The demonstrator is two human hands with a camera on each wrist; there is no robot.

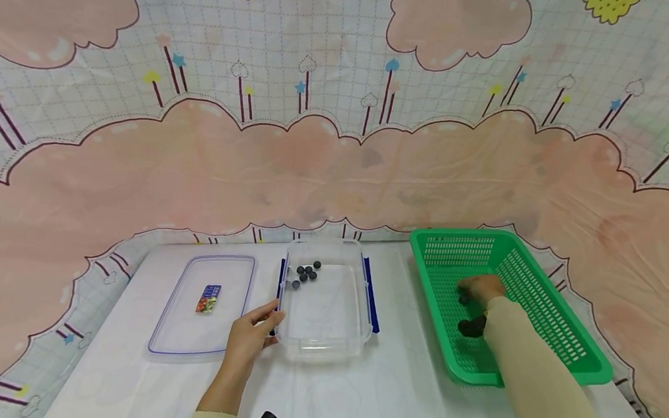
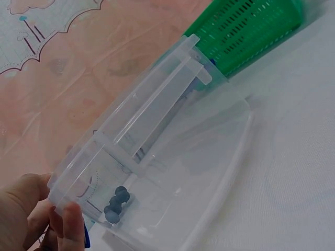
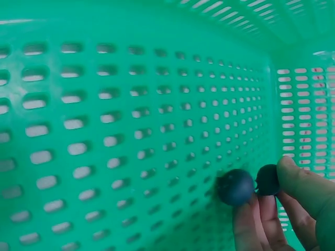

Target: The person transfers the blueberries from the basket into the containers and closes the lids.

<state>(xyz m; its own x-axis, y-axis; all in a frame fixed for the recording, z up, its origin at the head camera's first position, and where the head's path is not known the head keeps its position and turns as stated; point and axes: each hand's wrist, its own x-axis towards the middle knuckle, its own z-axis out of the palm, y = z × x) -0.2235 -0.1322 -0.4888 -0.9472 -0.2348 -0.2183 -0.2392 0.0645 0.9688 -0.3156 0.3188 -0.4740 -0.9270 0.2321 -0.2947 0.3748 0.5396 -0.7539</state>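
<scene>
My left hand (image 1: 250, 334) grips the near left side of a clear plastic box (image 1: 325, 314), thumb on the rim. Several dark round blueberries (image 1: 305, 274) lie in the far left part of the box, and the left wrist view shows some of these blueberries (image 2: 116, 205) clustered by the wall. Down inside the green basket (image 1: 439, 311), my right hand (image 1: 485, 288) pinches a blueberry (image 3: 267, 180) between thumb and fingers. A second blueberry (image 3: 236, 187) sits at the fingertips beside it. The right sleeve hides part of the basket floor.
A clear lid (image 1: 181, 328) with a blue edge lies flat left of the box, bearing a small colourful label (image 1: 208, 299). Blue clip flaps (image 1: 371, 295) stick out at the box's sides. A printed cloth (image 1: 337, 176) hangs behind the white table (image 1: 401, 401).
</scene>
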